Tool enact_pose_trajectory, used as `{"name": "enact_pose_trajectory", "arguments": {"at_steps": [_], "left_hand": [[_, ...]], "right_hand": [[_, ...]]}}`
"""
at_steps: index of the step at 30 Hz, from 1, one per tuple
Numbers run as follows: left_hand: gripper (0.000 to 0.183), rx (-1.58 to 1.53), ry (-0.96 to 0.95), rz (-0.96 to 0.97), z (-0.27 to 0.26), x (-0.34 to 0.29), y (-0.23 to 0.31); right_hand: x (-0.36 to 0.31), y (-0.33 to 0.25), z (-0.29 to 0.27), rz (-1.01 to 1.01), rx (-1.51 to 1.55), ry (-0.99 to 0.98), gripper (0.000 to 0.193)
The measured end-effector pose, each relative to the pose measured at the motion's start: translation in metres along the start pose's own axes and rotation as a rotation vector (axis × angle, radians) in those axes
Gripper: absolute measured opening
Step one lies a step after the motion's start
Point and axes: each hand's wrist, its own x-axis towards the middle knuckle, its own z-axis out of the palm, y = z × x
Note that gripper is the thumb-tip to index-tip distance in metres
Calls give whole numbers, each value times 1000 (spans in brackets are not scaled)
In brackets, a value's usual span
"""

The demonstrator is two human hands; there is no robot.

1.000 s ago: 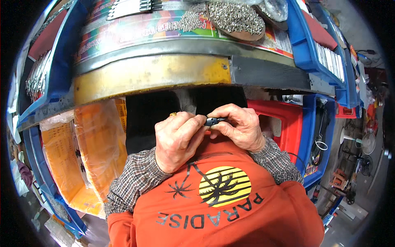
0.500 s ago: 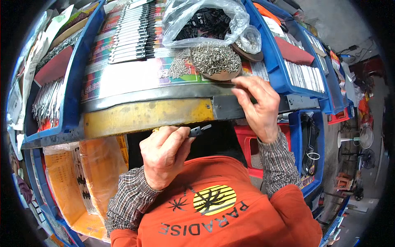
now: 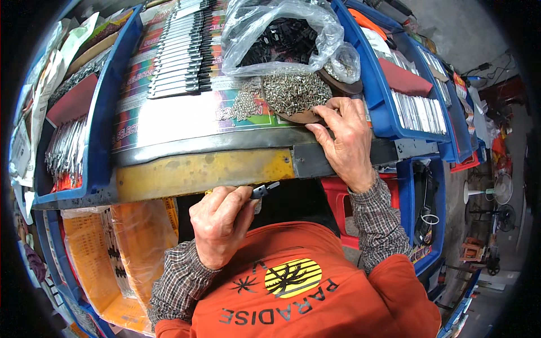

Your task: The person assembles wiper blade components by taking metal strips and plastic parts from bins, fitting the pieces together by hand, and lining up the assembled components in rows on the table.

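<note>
My left hand [image 3: 220, 222] is closed around a small dark piece [image 3: 261, 192] with a flat metal tip, just below the bench edge. Most of that piece is hidden by my fingers. At the near right rim of a round brown dish [image 3: 298, 117], my right hand [image 3: 345, 138] has its thumb and forefinger apart, nothing visible between them. Small metal pins [image 3: 296, 93] are heaped on the dish. Left of it lies a scatter of tiny metal parts [image 3: 245, 104]. Behind the dish, a clear plastic bag [image 3: 236, 62] holds black plastic pieces [image 3: 284, 39].
Slim metal pieces with dark ends [image 3: 177, 56] lie in a row on the bench. Blue bins with metal parts stand left [image 3: 101, 112] and right [image 3: 389, 121]. An orange crate [image 3: 129, 270] sits below left, a red stool [image 3: 338, 203] under the bench.
My right hand has moved slightly left to the dish's rim. My left hand, still holding the dark piece, has shifted slightly left and down.
</note>
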Motion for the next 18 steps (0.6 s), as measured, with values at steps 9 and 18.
{"name": "enact_pose_trajectory", "arguments": {"at_steps": [9, 18], "left_hand": [[20, -25, 30, 18, 3, 0, 3], [21, -29, 14, 14, 4, 0, 8]], "right_hand": [[3, 2, 1, -2, 144, 5, 17], [8, 1, -2, 68, 300, -80, 9]]}}
